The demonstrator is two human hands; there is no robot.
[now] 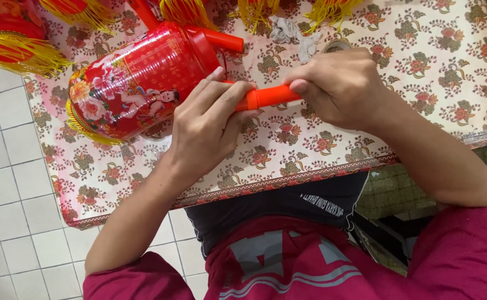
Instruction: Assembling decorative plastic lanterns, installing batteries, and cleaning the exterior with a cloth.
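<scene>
So here's the setup: a red lantern (138, 83) with printed flowers and a yellow fringe lies on its side on the flower-patterned tablecloth (332, 150). I'll use the lantern as my anchor for everything.

Sticking out from the lantern's end cap, toward the person's right, is an orange plastic rod (268, 97). The left hand (207, 125) sits right against the lantern's cap end, fingers curled closed over the near part of the rod, with the fingertips up by the cap. The right hand (338, 86) is further out from the lantern, fingers closed tight around the rod's far end, thumb pressing along it. So both hands are shut on the same rod, with only a short orange stretch showing between them.

My take on doing this well: keep the left hand as the steady one so the lantern doesn't roll, and let the right hand keep the rod in line with the cap, not at an angle. Thin plastic like this probably snaps or pops out if it's bent.

Beyond the lantern there are more red lanterns with yellow tassels (15, 39) and a crumpled grey scrap (293, 33).
</scene>
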